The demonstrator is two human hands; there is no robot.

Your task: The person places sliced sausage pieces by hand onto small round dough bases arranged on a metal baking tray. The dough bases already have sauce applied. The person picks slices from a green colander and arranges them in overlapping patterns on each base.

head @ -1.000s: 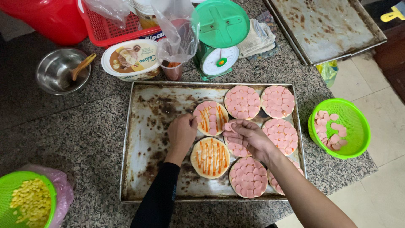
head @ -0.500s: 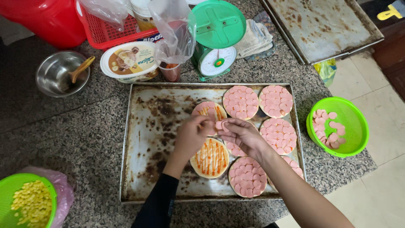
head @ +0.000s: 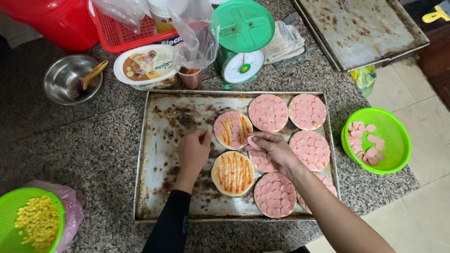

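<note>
Right hand: pinching sausage slices at frame centre.
Left hand: curled (steadying) beside sauced round.
Tip: lay slices edge to edge.

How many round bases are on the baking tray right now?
8 on the baking tray: two in the back row, one sauced with a few slices, one sauced and bare, three sausage-covered at right and front, one partly under the right hand. Others may be hidden.
</note>
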